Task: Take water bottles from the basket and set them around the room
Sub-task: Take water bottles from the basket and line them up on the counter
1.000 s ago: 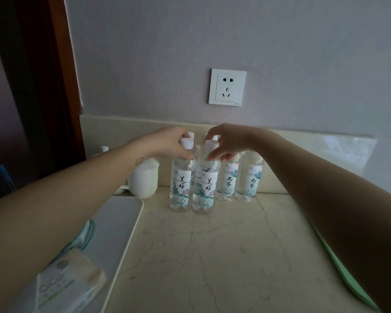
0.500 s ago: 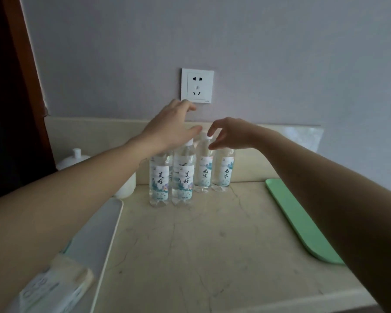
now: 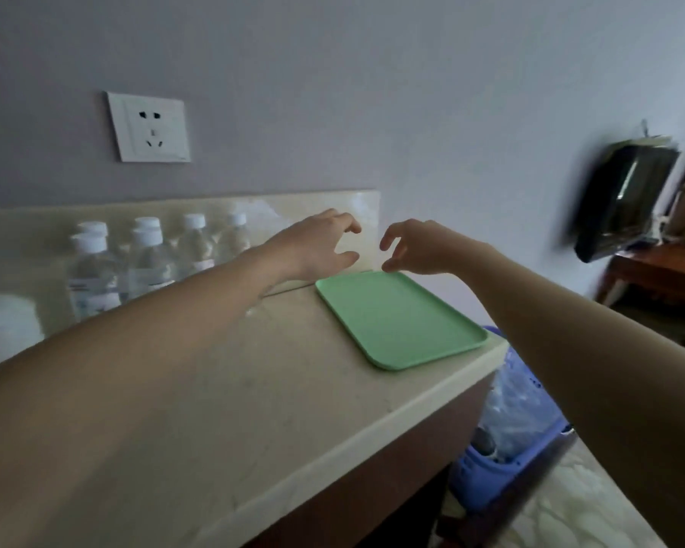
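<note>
Water bottles: a cluster stands upright against the desk's back edge, toward its left end, white caps on, partly hidden behind my left forearm. The exact count is unclear through the blur. Basket: blue, on the floor below the desk's right edge, with clear plastic showing inside; I judge more bottles are there.

Left hand: empty, fingers spread and curled, in the air above the back edge, just left of the green tray. Right hand: empty, fingers parted, over the tray's far corner.

Desk: marble top, a wall socket above it.

Recommendation: lower both hands past the right edge to the basket, grip each bottle around its body, lift straight up, and avoid catching the tray's overhanging corner.
</note>
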